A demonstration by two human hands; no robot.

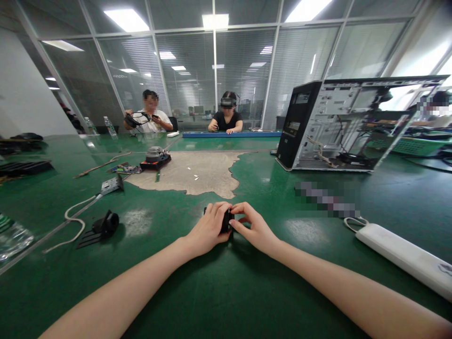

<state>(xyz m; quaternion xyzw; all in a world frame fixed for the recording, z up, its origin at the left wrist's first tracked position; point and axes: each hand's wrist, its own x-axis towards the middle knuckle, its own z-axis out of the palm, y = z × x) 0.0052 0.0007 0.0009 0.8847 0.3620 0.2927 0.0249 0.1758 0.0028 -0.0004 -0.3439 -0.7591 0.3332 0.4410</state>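
My left hand is wrapped over a small black boxy part on the green tabletop, covering most of it. The thumb and fingertips of my right hand pinch at the right end of the same part. A light-coloured edge shows near my right fingertips. What kind of part it is, I cannot make out. To the left, apart from both hands, lies a black plastic piece with a round end and slats.
An open computer case stands at the right behind a white power strip. A heatsink with a fan sits on the bare patch. A metal box with a cable and a plastic bottle are left. Two people sit opposite.
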